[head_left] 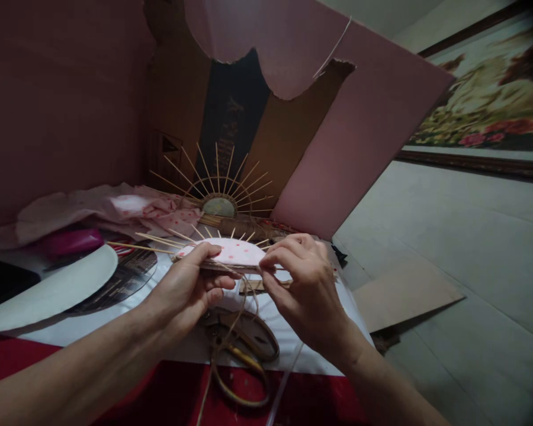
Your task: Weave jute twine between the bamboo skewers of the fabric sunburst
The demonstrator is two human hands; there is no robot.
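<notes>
My left hand (pixel 190 278) holds the left end of a half-disc (pixel 237 251) covered in white fabric with pink dots, its thumb on top and fingers beneath. Thin wooden sticks (pixel 160 239) fan out from behind its curved edge. At the right corner of the half-disc, my right hand (pixel 299 269) is closed in a pinch. Jute twine (pixel 244 296) runs by the half-disc's straight edge and hangs down across a pair of scissors (pixel 244 355). Whether the right fingertips also grip twine is hidden.
Against a pink-lined cardboard box (pixel 328 142) leans another half-disc (pixel 220 205) with radiating sticks. Dotted fabric (pixel 151 207) lies crumpled at the left, near a magenta object (pixel 71 242) and a white curved board (pixel 53 290). A cardboard piece (pixel 408 296) lies at the right.
</notes>
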